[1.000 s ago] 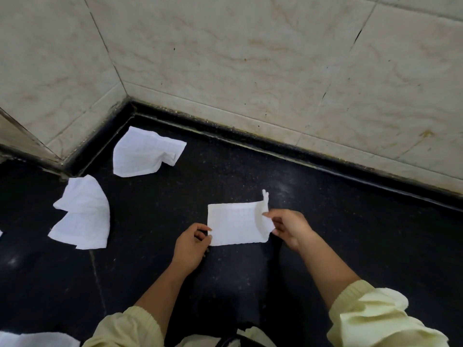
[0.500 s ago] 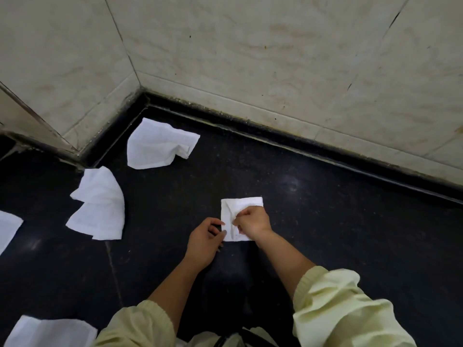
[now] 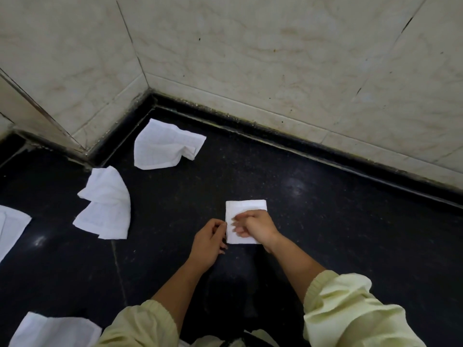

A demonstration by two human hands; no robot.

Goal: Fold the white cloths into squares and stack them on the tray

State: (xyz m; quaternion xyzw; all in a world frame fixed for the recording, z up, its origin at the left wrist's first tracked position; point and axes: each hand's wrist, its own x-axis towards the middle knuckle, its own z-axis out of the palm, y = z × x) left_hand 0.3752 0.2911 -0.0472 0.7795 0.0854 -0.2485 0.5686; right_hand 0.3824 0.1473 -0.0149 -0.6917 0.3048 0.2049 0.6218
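subject of task: one folded cloth [image 3: 246,209], white and near square, lay flat on the black polished floor [image 3: 325,234], well forward of the wall [image 3: 275,58] and its dark base strip. both hands were at this cloth. the right hand [image 3: 258,227] lay on top of its lower half, covering that part, with fingers curled and the fingertips and thumb bearing down on the upper layer; whether they pinched a layer or only pressed it could not be told. the left hand [image 3: 208,240] sat just beside the cloth's left edge, fingers curled inward, thumb and forefinger closed together on that edge in a pinch. the upper half of the cloth was uncovered, its far edge straight and its corners square. four further white cloths lay loose on the floor, all to the left and well apart from the folded one: a crumpled cloth [image 3: 162,146] near the wall corner, one end rucked up; a doubled-over cloth [image 3: 105,204] nearer the person, with a curved outer edge; an edge cloth [image 3: 12,226] cut off by the left border; and a near cloth [image 3: 55,331] at the bottom left, partly out of view. a faint grid texture showed on the loose cloths. the person wore pale yellow sleeves [image 3: 350,309] pushed up the forearms, with gathered cuffs. the wall was of cream marbled tiles with dark flecks along the joints.
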